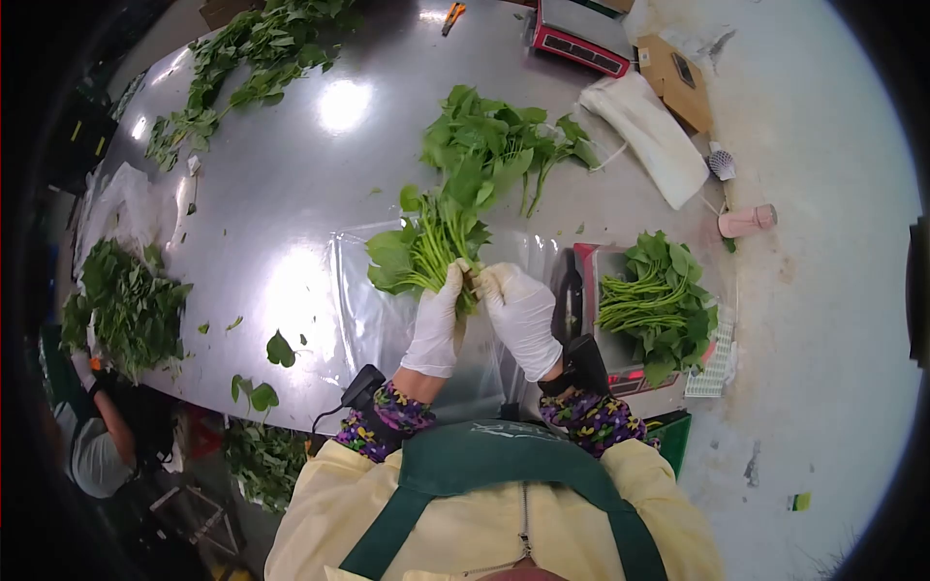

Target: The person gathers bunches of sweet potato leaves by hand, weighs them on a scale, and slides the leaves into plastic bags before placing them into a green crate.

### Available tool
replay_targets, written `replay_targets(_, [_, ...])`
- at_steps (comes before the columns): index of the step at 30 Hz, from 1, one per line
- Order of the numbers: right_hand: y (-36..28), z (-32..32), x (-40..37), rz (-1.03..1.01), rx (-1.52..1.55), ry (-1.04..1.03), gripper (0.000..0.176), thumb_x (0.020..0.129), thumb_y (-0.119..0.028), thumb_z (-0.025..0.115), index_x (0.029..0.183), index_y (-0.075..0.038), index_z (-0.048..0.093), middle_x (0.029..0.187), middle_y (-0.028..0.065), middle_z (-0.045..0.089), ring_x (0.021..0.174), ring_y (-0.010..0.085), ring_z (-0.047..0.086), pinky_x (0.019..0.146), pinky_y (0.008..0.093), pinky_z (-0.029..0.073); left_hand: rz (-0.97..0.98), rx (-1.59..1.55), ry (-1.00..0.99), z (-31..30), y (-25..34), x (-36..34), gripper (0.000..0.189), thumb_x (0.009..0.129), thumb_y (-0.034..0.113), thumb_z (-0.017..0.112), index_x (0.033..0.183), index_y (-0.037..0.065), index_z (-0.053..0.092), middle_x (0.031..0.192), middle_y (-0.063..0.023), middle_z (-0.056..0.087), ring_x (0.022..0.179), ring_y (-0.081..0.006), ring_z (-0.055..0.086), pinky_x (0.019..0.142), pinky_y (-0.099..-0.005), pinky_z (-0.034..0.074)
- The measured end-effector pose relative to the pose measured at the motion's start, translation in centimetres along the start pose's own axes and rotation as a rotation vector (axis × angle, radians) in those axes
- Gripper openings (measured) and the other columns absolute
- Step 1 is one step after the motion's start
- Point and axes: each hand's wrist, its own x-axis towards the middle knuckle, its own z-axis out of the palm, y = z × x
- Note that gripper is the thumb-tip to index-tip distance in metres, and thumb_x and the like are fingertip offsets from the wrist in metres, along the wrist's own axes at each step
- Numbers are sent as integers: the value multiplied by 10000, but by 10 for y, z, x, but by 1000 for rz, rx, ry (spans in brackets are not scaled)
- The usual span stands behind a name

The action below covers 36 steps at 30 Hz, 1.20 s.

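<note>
Head view: a bunch of greens [433, 242] is held over clear plastic [360, 310] on the counter [310, 179]
Left grip [435, 327]: closed round the stems [438, 263]
Right grip [521, 318]: pinched narrow at the same stems
Scale [612, 351]: a second bunch [668, 305] is borne, right of the right grip

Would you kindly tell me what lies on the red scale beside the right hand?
A bunch of leafy greens lies on the red scale, its stem ends facing the right hand. Anything beneath the greens is hidden.
</note>
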Motion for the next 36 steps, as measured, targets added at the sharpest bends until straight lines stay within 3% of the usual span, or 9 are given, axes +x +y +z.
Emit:
replay_targets(9, [-1, -3, -17, -260, -282, -175, 106, 903, -224, 624, 904, -119, 642, 731, 61, 613, 669, 271, 625, 580, 397, 477, 26, -14, 11, -14, -2, -14, 232, 996, 230, 586, 1127, 40, 605, 992, -55, 666, 910, -151, 616, 840, -305, 491])
replay_targets(12, [-5, -8, -16, -186, -130, -163, 136, 888, -244, 649, 943, -119, 639, 771, 47, 634, 683, 256, 637, 592, 386, 486, 29, 17, -67, -22, 0, -14, 255, 989, 224, 597, 1171, 46, 585, 1065, -63, 658, 958, -164, 619, 887, -305, 499])
replay_targets(14, [-25, -18, -5, 94, 86, -166, 202, 869, -260, 684, 1003, -114, 643, 835, 48, 654, 697, 250, 646, 614, 377, 499, 113, 152, 29, -21, 0, -13, 278, 997, 211, 579, 1206, 27, 571, 1128, -62, 638, 999, -160, 608, 894, -299, 496])
replay_targets(21, [-18, 13, 12, 16, 227, 7, 317, 891, -196, 706, 1160, -56, 613, 794, 50, 614, 595, 162, 562, 592, 294, 477, 124, 133, 34, 8, 7, -27, 287, 1003, 172, 568, 1220, -16, 572, 1087, -22, 634, 917, -107, 587, 802, -264, 487])
replay_targets(26, [-4, 24, 5, 545, 758, -259, 179, 904, -116, 678, 1030, -8, 613, 766, -1, 568, 690, 102, 534, 639, 283, 469, 86, 105, 29, -1, 5, -25, 275, 1002, 166, 568, 1221, 0, 572, 1093, -21, 622, 925, -109, 590, 819, -271, 491])
replay_targets(30, [0, 26, -3, 499, 663, -259, 86, 915, -64, 635, 973, -7, 609, 791, 16, 575, 707, 110, 561, 645, 281, 473, 42, 44, 18, -3, 3, -23, 248, 999, 155, 571, 1199, 10, 578, 1065, -20, 621, 925, -117, 593, 828, -271, 492])
replay_targets(32, [-6, 20, -7, -50, 127, -70, 47, 926, -32, 595, 959, -2, 611, 851, 44, 598, 731, 129, 590, 662, 294, 482, 52, -46, 79, 3, 3, -23, 223, 994, 158, 581, 1164, 14, 589, 1009, -16, 628, 874, -123, 596, 784, -259, 493])
replay_targets(35, [-8, 18, -13, -11, 238, -47, 64, 891, -21, 605, 950, 4, 613, 889, 90, 606, 761, 188, 616, 693, 314, 491, 22, -53, 110, 6, 17, -22, 230, 987, 167, 597, 1160, 16, 587, 1008, -23, 634, 876, -130, 597, 773, -269, 501])
replay_targets(36, [-25, 8, -7, 232, 632, -60, 90, 866, -19, 616, 952, 6, 613, 917, 115, 615, 792, 231, 618, 731, 331, 496, -50, -33, -61, -26, 13, -7, 248, 987, 181, 597, 1169, 14, 581, 1037, -42, 632, 920, -148, 598, 805, -299, 511])
